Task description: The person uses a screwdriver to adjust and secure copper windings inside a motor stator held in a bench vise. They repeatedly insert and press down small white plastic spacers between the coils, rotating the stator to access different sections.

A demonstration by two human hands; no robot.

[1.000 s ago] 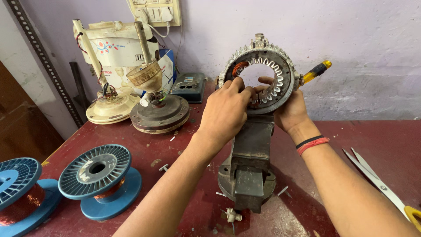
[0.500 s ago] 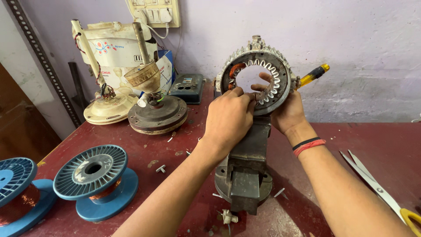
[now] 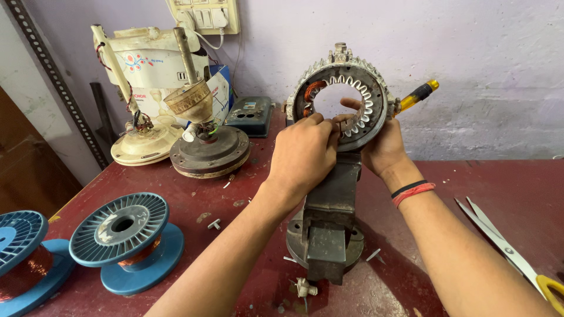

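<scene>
Change noted: a second ago the left hand point(image 3: 305, 155) lay over the ring's bore; it now sits lower, at 7 o'clock on the ring, and the bore shows open.
Meaning: work has moved, by my judgement, from the bore to the lower slots.
Blue plastic spools of copper wire point(image 3: 120, 240): two, at 9 o'clock from the vise, well apart from both hands.
Cream fan body and brown round motor housing point(image 3: 208, 149): at 10 o'clock, standing on the red table point(image 3: 470, 182).
Left hand: closed, fingertips pinching at the inner teeth of the ring; what they pinch is too small to tell.
Round grey metal stator ring with slotted teeth and copper winding point(image 3: 343, 100): upright, its lower edge behind the hands above the dark iron bench vise point(image 3: 329, 217).
Right hand point(image 3: 385, 147): cupped behind the ring at 5 o'clock, thumb inside the bore, gripping the ring.
Yellow-handled screwdriver point(image 3: 418, 94): juts out at 2 o'clock from the ring.
Steel scissors with yellow handle point(image 3: 508, 249): at 4 o'clock, apart from the hands.
Obstruction: small metal scraps around the vise base; nothing between hands and ring.
</scene>
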